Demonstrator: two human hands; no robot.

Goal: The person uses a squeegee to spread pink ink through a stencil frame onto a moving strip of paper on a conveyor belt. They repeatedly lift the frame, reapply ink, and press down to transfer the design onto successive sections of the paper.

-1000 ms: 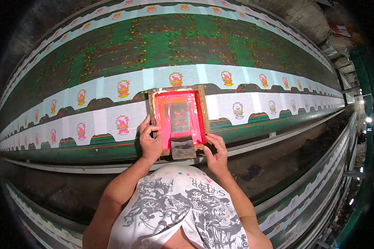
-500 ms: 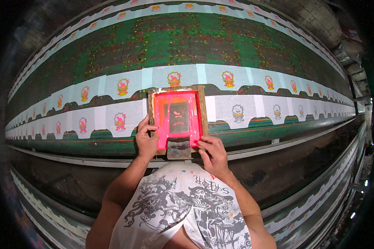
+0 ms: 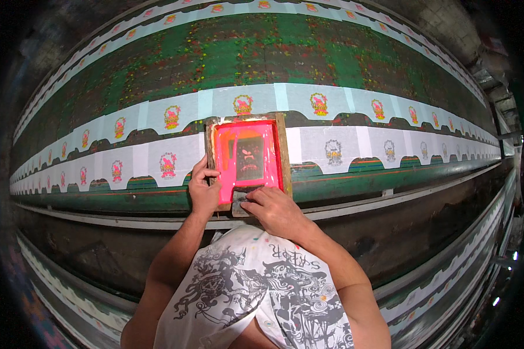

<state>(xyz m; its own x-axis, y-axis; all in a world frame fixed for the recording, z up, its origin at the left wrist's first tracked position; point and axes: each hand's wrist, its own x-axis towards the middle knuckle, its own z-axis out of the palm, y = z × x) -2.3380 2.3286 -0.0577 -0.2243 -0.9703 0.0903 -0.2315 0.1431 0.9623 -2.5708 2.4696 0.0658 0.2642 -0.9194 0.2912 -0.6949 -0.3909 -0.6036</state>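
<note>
A wooden-framed printing screen (image 3: 282,152), coated with bright pink ink, lies on a white cut fabric piece in front of me. In its middle a darker mesh window (image 3: 249,158) shows a pink figure. My left hand (image 3: 204,191) is closed on the frame's left rail near its lower corner. At the near end of the screen, my right hand (image 3: 275,210) has its fingers curled over a dark squeegee (image 3: 239,207), hiding much of it.
Printed fabric pieces (image 3: 167,165) with pink and yellow motifs run left; those (image 3: 333,152) to the right bear only grey outlines. Another printed row (image 3: 243,104) lies beyond. The long green table (image 3: 355,178) is paint-spotted, with a pale rail (image 3: 355,205) along its near edge.
My right hand has left the frame's lower right corner and moved left onto the squeegee. My left hand stays on the left rail.
</note>
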